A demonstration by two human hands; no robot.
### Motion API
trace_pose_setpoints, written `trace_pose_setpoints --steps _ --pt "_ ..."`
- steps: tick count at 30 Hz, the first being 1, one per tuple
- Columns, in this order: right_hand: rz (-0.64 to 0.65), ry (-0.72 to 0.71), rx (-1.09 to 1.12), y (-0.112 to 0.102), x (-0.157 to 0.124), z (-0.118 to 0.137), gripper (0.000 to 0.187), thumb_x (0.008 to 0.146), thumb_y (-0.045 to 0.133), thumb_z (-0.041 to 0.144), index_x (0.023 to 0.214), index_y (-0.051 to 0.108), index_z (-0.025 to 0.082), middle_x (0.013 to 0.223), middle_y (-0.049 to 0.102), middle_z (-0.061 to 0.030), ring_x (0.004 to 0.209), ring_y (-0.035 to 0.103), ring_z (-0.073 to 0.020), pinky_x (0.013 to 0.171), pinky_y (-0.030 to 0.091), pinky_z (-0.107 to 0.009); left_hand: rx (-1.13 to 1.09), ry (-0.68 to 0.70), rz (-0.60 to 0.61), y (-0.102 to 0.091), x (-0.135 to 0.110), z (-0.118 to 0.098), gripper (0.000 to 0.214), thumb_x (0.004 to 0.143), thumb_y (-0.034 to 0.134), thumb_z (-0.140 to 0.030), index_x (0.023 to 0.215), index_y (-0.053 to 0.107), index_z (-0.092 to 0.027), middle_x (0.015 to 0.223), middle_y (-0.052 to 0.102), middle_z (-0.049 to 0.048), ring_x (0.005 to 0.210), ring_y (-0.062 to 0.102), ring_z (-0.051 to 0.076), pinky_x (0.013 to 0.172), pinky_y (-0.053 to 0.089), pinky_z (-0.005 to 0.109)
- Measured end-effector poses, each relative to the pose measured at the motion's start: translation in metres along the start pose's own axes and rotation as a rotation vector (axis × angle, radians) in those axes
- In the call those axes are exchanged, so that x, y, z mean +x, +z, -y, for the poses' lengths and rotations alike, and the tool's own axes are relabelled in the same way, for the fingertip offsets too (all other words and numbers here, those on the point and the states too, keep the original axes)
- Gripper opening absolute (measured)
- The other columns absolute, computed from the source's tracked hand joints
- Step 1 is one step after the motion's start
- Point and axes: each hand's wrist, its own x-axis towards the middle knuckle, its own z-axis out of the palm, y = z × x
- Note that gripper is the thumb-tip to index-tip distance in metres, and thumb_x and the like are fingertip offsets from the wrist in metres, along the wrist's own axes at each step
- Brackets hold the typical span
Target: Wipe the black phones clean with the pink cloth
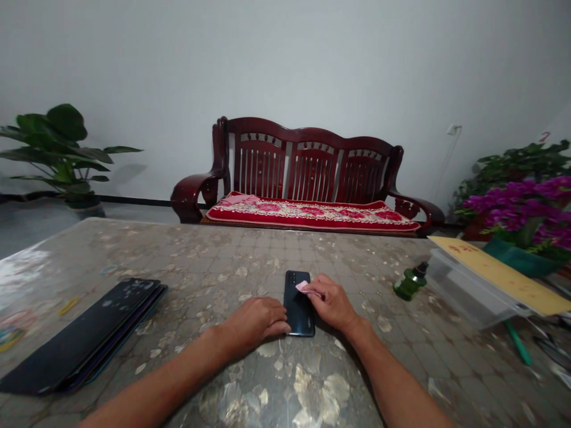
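A dark smartphone [300, 315] lies back up on the patterned tablecloth, its camera lenses at the far end. Against its left edge rests my left hand [259, 321], fingers bent and thumb by the lower corner, steadying it. My right hand [331, 300] pinches a small pink cloth [303, 286] over the upper right part of the phone's back. Whether the cloth touches the phone surface along its whole edge cannot be made out. The fingertips of my left hand are partly hidden.
Dark folders [93, 333] lie stacked at the left, near rubber bands [68, 306]. To the right are a green bottle [409, 283], a clear plastic box [468, 291] under a yellow envelope [504, 270], and a pot of purple flowers [521, 208]. A wooden bench [307, 166] stands beyond the table.
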Motion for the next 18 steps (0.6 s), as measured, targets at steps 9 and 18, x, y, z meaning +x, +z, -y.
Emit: trace_pose_setpoints --steps 9,18 --pt "-0.284 0.057 0.08 0.005 -0.001 -0.013 0.022 0.091 0.054 0.022 0.095 0.076 0.022 0.079 0.06 -0.0026 0.072 0.059 -0.016 0.067 0.048 -0.026 0.261 0.002 0.009 -0.017 0.053 0.04 0.043 0.087 0.054 -0.001 0.123 0.064 -0.021 0.123 0.07 0.0094 0.118 0.063 0.024 0.101 0.049 0.037" --pt "-0.499 0.205 0.172 0.004 0.002 -0.026 0.023 0.089 0.056 0.03 0.096 0.077 0.02 0.083 0.065 -0.0042 0.076 0.06 -0.0182 0.07 0.049 -0.029 0.332 0.149 0.268 -0.012 0.087 0.044 0.08 0.071 0.068 0.001 0.143 0.046 -0.027 0.153 0.046 0.0119 0.138 0.045 0.035 0.105 0.045 0.049"
